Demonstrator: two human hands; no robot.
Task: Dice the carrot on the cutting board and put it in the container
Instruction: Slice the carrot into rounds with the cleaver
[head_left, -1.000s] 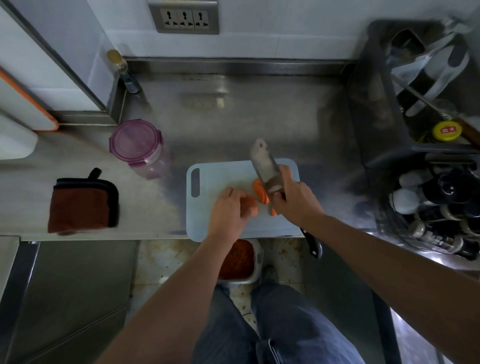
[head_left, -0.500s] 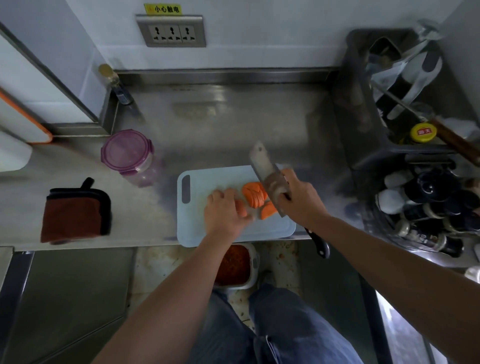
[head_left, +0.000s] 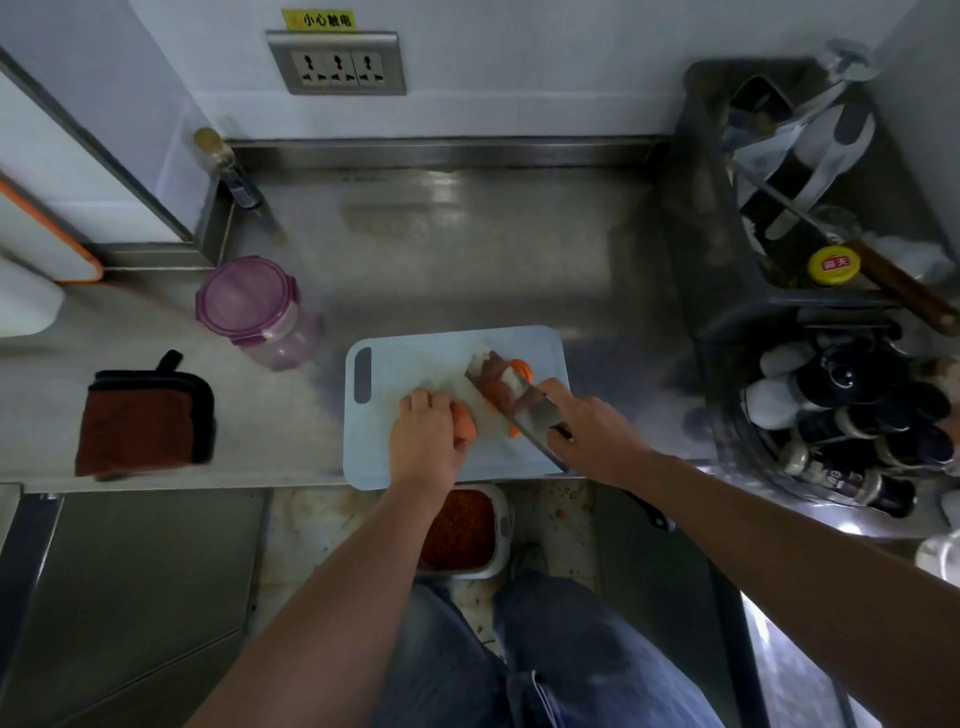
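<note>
Left hand (head_left: 427, 442): fingers are curled, pinning the carrot piece (head_left: 464, 422) on the cutting board (head_left: 415, 358).
Right hand (head_left: 589, 431): the cleaver (head_left: 511, 402) is gripped; the blade is best kept clear of the knuckles.

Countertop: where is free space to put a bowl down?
Bare steel countertop lies behind the cutting board, between the purple-lidded jar and the dark utensil rack. The right side, packed with bottles, is crowded.

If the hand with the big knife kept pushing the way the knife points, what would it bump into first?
Probably the orange carrot slices by the blade tip of the knife in the right hand, though depth is unclear.
</note>
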